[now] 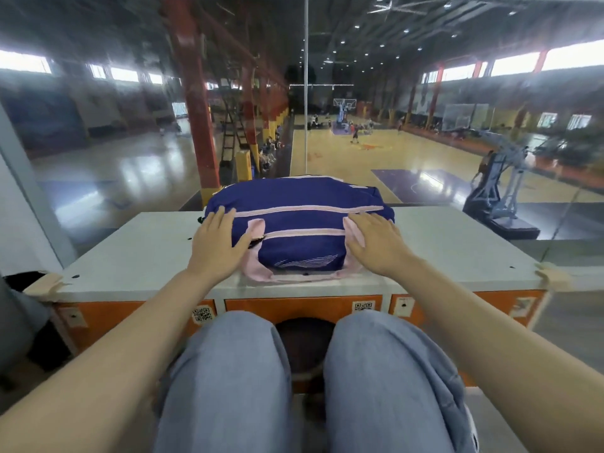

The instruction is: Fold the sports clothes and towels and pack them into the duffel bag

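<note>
A navy duffel bag (299, 220) with pink zippers and pink handles lies on top of a white cabinet (130, 256), full and with both zippers closed. My left hand (217, 246) rests flat on the bag's left end, fingers spread. My right hand (376, 245) lies flat on its right end, over a pink handle strap. Neither hand grips anything. No loose clothes or towels are in view.
The cabinet has orange drawer fronts (294, 308) with QR stickers and taped corners (552, 276). Right behind the bag stands a glass wall (306, 93) overlooking a basketball court. My knees in blue trousers (235, 371) sit close to the cabinet front.
</note>
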`<state>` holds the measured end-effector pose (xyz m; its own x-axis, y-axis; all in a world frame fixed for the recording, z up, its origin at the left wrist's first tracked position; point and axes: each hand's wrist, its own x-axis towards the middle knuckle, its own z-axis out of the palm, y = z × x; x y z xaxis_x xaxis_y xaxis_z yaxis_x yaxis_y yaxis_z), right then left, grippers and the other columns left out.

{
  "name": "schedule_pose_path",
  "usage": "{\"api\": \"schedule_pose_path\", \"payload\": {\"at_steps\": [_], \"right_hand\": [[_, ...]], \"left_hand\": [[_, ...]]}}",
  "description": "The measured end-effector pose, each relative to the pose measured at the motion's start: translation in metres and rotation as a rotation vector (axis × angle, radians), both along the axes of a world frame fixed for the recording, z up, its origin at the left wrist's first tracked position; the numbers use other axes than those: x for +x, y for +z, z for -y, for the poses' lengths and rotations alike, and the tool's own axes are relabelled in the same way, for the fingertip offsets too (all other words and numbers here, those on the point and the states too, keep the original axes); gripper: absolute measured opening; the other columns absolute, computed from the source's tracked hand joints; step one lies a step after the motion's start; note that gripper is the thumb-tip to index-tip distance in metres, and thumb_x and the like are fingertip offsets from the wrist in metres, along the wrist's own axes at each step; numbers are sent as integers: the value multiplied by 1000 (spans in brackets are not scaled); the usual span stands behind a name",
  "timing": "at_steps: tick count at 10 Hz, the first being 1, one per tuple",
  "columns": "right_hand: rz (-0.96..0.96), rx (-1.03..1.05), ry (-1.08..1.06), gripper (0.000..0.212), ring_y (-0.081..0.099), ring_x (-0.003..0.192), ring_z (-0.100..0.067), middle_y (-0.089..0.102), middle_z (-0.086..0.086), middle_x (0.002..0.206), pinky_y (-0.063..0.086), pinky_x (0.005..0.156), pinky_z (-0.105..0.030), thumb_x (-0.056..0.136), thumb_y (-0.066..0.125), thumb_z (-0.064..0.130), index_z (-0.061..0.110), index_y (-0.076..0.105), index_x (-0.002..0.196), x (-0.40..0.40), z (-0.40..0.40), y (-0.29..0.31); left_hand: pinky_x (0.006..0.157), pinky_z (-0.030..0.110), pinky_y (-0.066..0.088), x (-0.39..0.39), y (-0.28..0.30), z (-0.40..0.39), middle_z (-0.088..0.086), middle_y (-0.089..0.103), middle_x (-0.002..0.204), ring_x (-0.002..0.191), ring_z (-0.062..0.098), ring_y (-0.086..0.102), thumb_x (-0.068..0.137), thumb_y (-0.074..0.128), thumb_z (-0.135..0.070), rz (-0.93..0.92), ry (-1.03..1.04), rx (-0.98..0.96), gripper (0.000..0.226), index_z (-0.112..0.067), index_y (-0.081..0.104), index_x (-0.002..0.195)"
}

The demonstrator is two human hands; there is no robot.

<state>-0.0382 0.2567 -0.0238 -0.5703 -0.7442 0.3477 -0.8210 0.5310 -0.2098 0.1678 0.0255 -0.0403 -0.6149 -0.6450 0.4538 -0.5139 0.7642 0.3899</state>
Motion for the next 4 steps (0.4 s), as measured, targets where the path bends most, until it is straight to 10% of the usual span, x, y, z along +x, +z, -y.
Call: {"api": "schedule_pose_path", "payload": {"at_steps": [4], "right_hand": [[-53, -241, 144, 59, 21, 147, -20, 30, 1, 158, 18, 120, -46, 99, 42, 46, 23, 28, 151, -109, 118, 42]], "left_hand": [[122, 39, 8, -190, 53, 47, 2, 18, 163, 151, 21, 10, 103, 35, -38, -107, -191, -131, 56, -20, 23, 155]]}}
